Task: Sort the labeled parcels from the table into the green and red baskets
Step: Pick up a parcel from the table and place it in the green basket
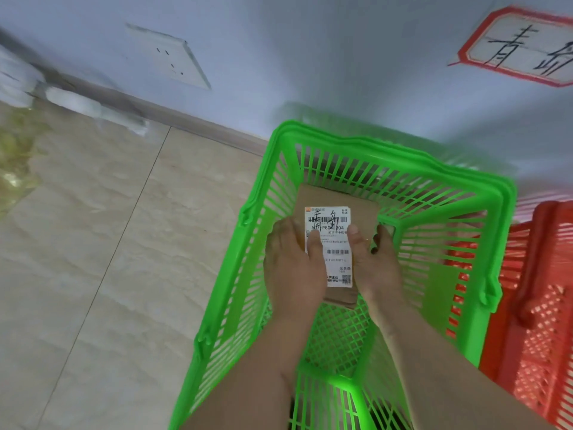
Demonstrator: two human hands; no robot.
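Note:
A brown cardboard parcel [336, 198] with a white shipping label and handwritten characters is inside the green basket [483, 212], low near its mesh floor. My left hand [291, 262] grips the parcel's left side, thumb on the label. My right hand [376, 262] grips its right side, thumb also on the label. Both forearms reach down into the basket from the bottom of the view. The red basket [539, 305] stands directly to the right of the green one, touching it.
A red-bordered paper sign [521, 45] with handwritten characters hangs on the wall above the baskets. A wall socket [173, 60] sits to the left. Beige tiled floor [93, 243] spreads left of the green basket, with white bags [74, 100] along the skirting.

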